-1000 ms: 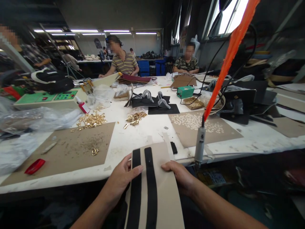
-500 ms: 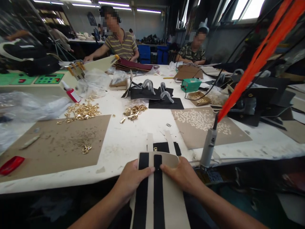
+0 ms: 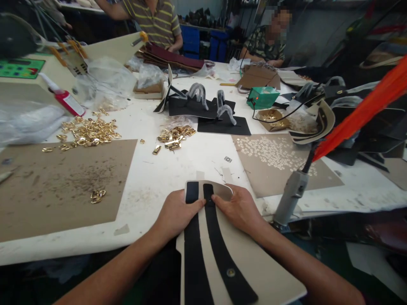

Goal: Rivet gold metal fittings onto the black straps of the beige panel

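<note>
Between my two hands is a beige panel (image 3: 251, 254) with black strips, held at its far end near the table's front edge. My left hand (image 3: 178, 212) grips the left side, its thumb pressing beside the curved black strip (image 3: 219, 241). On the other side my right hand (image 3: 237, 207) is closed on the panel, thumb on the same strip's end. A round metal snap (image 3: 230, 273) shows low on that strip. The fingers under the panel are hidden. Past the panel's far edge, pale tape pieces (image 3: 227, 174) lie on the white table.
Gold hardware piles (image 3: 92, 131) lie at left beside a brown board (image 3: 63, 182). Small washers cover another board (image 3: 280, 148) at right. A grey electric screwdriver (image 3: 291, 199) with an orange cord stands at the front edge. Black panels with wrapped handles (image 3: 222, 125) lie behind. Two people work across the table.
The panel has bent and swung so its near end spreads right, bringing the metal snap into view. My hands keep their grip. The view has tilted down.
</note>
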{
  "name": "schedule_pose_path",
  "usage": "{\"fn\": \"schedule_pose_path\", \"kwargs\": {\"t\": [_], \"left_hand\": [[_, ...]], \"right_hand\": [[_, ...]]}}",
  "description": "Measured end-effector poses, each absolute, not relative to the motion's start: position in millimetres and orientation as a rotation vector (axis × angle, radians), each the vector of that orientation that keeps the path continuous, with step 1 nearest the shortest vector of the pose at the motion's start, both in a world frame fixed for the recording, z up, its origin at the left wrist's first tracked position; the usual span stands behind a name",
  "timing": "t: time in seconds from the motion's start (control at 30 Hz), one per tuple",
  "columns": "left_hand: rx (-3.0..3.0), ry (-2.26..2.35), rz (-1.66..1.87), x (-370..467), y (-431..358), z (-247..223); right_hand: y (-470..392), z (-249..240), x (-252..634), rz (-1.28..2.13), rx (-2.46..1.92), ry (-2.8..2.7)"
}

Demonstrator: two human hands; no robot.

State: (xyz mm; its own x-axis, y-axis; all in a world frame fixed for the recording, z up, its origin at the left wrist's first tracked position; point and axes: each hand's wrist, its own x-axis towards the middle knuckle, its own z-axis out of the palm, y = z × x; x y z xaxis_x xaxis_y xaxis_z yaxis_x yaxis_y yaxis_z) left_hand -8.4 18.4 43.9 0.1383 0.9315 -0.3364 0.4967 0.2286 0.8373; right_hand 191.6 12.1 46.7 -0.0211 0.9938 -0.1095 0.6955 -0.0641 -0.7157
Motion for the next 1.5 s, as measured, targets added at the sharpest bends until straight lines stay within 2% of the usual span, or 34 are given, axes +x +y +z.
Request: {"fn": "schedule_pose_path", "kwargs": {"t": [0.2,0.7,0.9,1.0,1.07,1.13,1.27,1.5], "left_hand": [[1.446,1.563,0.494,-6.6,21.5,41.7],[1.518,1.548,0.524,-6.3,27.3,34.9],[1.696,1.658,0.534,-4.0,20.6,27.8],[1.989,1.779,0.71,-3.6,16.1,25.6],[2.234,1.698,0.819,-3.2,14.8,26.9],[2.371,1.544,0.772,-2.2,15.1,29.2],[2.331,1.455,0.665,0.6,18.6,27.8],[2.212,1.55,0.753,-0.9,31.7,6.6]], "right_hand": [[15.2,35.0,192.7,0.826,-1.818,-1.79],[25.6,40.3,188.9,0.805,-1.933,-1.899],[24.3,36.3,188.0,0.732,-1.946,-1.98],[23.4,37.4,187.1,0.724,-1.953,-1.987],[23.2,38.8,186.8,0.711,-1.943,-1.993],[23.5,40.0,186.9,0.713,-1.926,-1.994],[24.8,40.1,186.6,0.701,-1.926,-1.984],[-3.5,51.9,203.9,0.584,-1.487,-1.614]]}}
